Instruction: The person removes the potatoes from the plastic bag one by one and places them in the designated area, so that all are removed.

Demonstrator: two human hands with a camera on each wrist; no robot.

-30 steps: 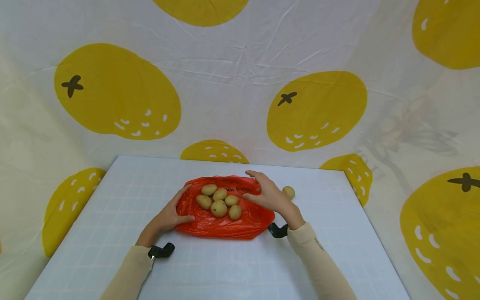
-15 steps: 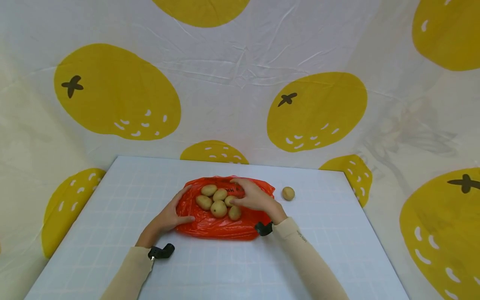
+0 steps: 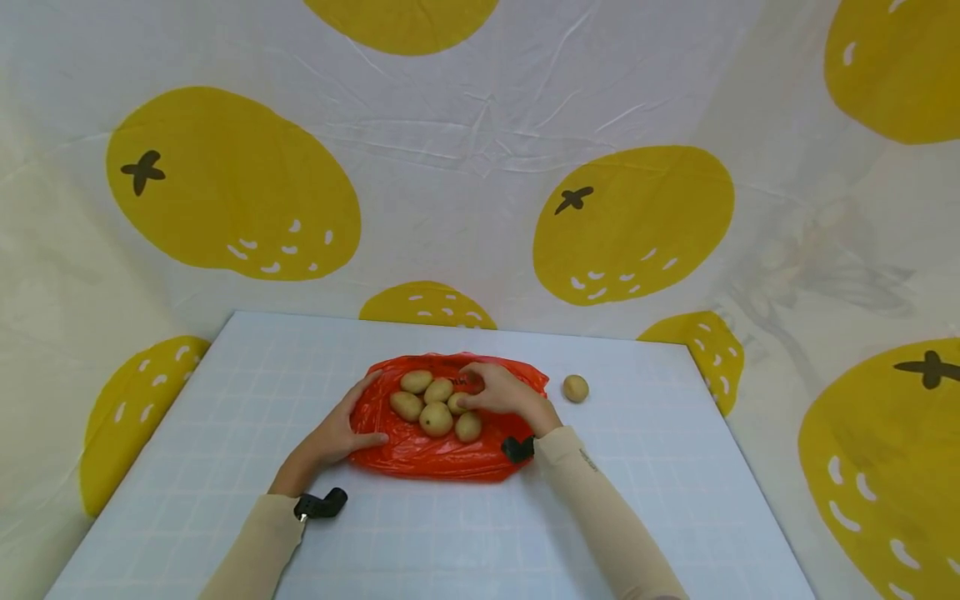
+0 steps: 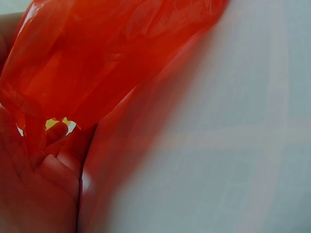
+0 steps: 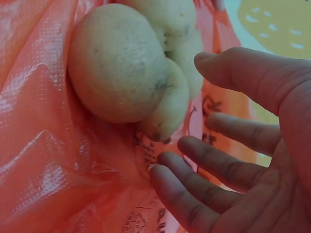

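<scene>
Several potatoes [image 3: 436, 419] lie bunched on a red plastic bag [image 3: 450, 462] spread flat across the table. At the bag's left side rests my left hand [image 3: 335, 429], its fingers along the edge and its thumb over the front; in the left wrist view, red plastic hides part of that hand. My right hand [image 3: 506, 393] hovers over the bag's right half, thumb beside the rightmost potatoes. The right wrist view shows its fingers spread apart below a large potato [image 5: 116, 63], holding nothing.
A single potato [image 3: 575, 388] lies on the table right of the bag. The pale checked table [image 3: 420, 533] has a cloth [image 3: 450, 125] with yellow fruit prints standing behind and beside it. Black wrist cameras [image 3: 321, 503] jut out below both hands.
My right hand has moved left from beside the single potato to over the bag near the bunched potatoes. My left hand, the bag and the potatoes have stayed put.
</scene>
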